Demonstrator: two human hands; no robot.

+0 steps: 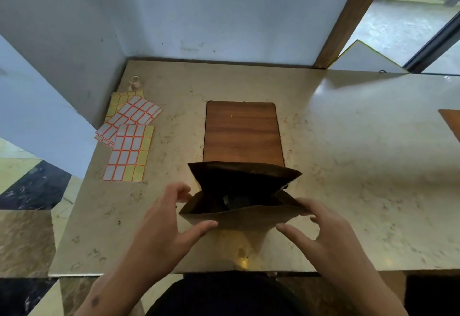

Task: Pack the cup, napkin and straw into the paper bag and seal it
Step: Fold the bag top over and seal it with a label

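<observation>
A brown paper bag [245,218] stands upright near the front of the stone table, its mouth wide open towards me. Deep inside, something dark and partly pale shows dimly; I cannot tell what it is. My left hand [171,218] grips the bag's left top corner, thumb on the near wall and fingers behind the side fold. My right hand [321,231] grips the right top corner in the same way. No cup, napkin or straw shows outside the bag.
Several sheets of orange-edged sticker labels [129,139] lie at the table's left, with a small tape roll [135,81] behind them. A wooden board [241,131] lies flat just beyond the bag. Walls close in at the left and back. The table's front edge [174,273] runs below my hands.
</observation>
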